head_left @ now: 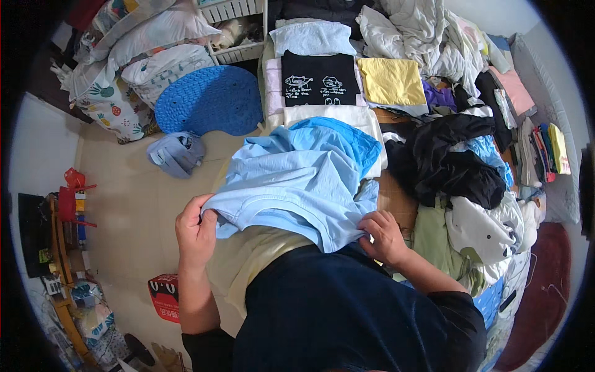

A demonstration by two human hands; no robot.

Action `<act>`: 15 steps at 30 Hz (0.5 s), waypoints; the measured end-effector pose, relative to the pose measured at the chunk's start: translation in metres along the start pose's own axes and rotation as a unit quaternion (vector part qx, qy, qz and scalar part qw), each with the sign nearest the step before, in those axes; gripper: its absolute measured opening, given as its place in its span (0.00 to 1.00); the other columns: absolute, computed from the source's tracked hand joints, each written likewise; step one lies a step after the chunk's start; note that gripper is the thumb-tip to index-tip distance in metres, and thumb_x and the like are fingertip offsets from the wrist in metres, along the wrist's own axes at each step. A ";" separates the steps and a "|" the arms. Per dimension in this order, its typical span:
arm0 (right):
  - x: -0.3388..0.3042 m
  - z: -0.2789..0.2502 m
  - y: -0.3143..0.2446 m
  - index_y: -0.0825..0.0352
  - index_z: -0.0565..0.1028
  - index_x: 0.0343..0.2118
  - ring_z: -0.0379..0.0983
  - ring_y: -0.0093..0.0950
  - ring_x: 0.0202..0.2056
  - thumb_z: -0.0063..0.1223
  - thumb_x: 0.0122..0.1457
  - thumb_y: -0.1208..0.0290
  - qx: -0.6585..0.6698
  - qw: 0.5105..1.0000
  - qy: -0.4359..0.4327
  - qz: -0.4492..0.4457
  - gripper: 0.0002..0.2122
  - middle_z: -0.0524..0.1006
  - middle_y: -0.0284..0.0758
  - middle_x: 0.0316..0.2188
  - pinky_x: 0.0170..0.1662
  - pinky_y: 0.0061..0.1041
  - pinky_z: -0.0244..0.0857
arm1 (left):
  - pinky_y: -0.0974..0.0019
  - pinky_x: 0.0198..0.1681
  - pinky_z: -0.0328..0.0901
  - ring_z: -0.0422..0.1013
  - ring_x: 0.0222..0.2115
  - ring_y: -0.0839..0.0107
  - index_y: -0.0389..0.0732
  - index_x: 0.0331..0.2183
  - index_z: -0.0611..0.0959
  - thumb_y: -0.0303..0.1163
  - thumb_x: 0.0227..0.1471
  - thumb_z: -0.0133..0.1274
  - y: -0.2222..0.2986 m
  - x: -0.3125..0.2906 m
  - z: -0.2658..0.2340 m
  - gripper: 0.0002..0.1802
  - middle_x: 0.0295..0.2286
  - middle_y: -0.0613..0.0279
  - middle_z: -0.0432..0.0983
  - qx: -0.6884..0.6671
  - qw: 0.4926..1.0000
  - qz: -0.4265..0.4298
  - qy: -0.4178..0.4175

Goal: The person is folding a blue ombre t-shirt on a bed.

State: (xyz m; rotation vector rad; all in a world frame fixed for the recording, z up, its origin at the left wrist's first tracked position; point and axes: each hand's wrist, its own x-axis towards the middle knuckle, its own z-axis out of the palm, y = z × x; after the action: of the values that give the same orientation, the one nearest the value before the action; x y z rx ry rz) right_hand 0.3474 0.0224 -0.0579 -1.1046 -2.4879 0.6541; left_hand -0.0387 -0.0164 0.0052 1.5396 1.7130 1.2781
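Observation:
A light blue T-shirt (291, 180) is spread out in front of me, its round collar toward my body. My left hand (197, 228) pinches the shirt at the left shoulder. At the other shoulder, my right hand (383, 235) is closed on the fabric near the sleeve. The shirt's far end is bunched, and a brighter blue fabric (356, 139) shows there; whether it belongs to the same shirt I cannot tell. Pale yellow cloth (238, 266) lies below, between the shirt and my body.
Beyond the shirt lie a folded black printed T-shirt (319, 80) and a folded yellow garment (392, 82). Loose black clothes (449, 155) and a white garment (480, 229) are heaped at the right. A blue oval mat (207, 99) and a grey-blue bundle (175, 153) are on the left.

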 end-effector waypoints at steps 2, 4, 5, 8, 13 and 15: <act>0.001 0.001 0.008 0.65 0.73 0.35 0.70 0.38 0.38 0.60 0.42 0.75 0.027 1.000 0.001 -0.001 0.15 0.73 0.38 0.35 0.44 0.32 0.63 | 0.71 0.33 0.64 0.69 0.27 0.76 0.32 0.36 0.78 0.32 0.57 0.50 -0.006 -0.002 -0.003 0.12 0.26 0.61 0.75 0.006 1.000 -0.001 -0.001; 0.004 -0.007 0.020 0.66 0.72 0.34 0.71 0.30 0.37 0.54 0.45 0.81 0.212 0.967 0.097 0.106 0.10 0.74 0.35 0.33 0.43 0.26 0.63 | 0.71 0.33 0.65 0.70 0.27 0.74 0.32 0.36 0.78 0.31 0.56 0.50 -0.016 0.001 -0.004 0.11 0.27 0.59 0.76 0.007 1.000 0.000 -0.006; 0.013 -0.018 0.024 0.67 0.72 0.34 0.71 0.25 0.37 0.52 0.48 0.82 0.319 0.924 0.130 0.163 0.09 0.74 0.33 0.32 0.43 0.23 0.63 | 0.69 0.34 0.66 0.72 0.28 0.68 0.32 0.35 0.78 0.30 0.56 0.50 -0.020 0.004 -0.008 0.10 0.28 0.57 0.76 0.095 0.995 0.021 -0.008; 0.049 -0.071 0.024 0.67 0.71 0.34 0.68 0.16 0.36 0.50 0.52 0.82 0.442 0.859 0.189 0.178 0.06 0.72 0.27 0.32 0.41 0.18 0.63 | 0.65 0.36 0.66 0.72 0.31 0.58 0.34 0.36 0.77 0.28 0.54 0.49 -0.053 0.009 -0.007 0.09 0.31 0.52 0.75 0.240 0.969 0.049 0.016; 0.110 -0.146 -0.001 0.66 0.69 0.33 0.63 0.16 0.33 0.50 0.54 0.79 0.264 0.938 0.210 0.086 0.05 0.68 0.26 0.31 0.36 0.16 0.60 | 0.63 0.41 0.65 0.72 0.36 0.60 0.35 0.42 0.75 0.26 0.57 0.43 -0.012 0.065 -0.040 0.11 0.35 0.51 0.74 0.244 0.951 0.088 0.169; 0.129 -0.197 -0.006 0.64 0.69 0.33 0.62 0.15 0.29 0.49 0.56 0.76 0.179 0.944 0.274 0.047 0.03 0.66 0.24 0.27 0.34 0.16 0.59 | 0.66 0.45 0.63 0.70 0.39 0.70 0.34 0.42 0.74 0.27 0.60 0.40 0.047 0.103 -0.070 0.11 0.37 0.56 0.74 0.170 0.951 0.105 0.237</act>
State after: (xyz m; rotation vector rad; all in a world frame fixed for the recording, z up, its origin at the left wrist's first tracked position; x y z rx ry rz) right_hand 0.3551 0.1701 0.1250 -1.0858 -1.7728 0.6779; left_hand -0.0999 0.0553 0.0991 1.7455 2.2119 1.6298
